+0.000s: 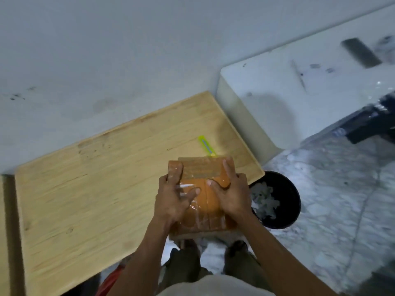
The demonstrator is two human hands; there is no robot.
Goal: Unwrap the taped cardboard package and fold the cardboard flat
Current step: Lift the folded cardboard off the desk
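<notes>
Beside package (pixel 205 201): bin (pixel 284 201), cutter (pixel 206 146), table (pixel 85 178).

One view only, from a camera on the person's head, wide-angle, looking steeply down and a little forward. It sits close above the hands: the left hand (pixel 174 201) and right hand (pixel 232 196) fill the lower middle, with both forearms running in from the bottom edge. The package (pixel 205 201) lies just under centre. The table (pixel 96 184) runs tilted across the frame, its right corner near the middle, its left end cut by the left edge. Straight below, legs and shoes show on the floor (pixel 333 206). The bin (pixel 284 195) stands right of the table's near right corner. The wall (pixel 106 50) fills the top. Edges are blurred.
</notes>
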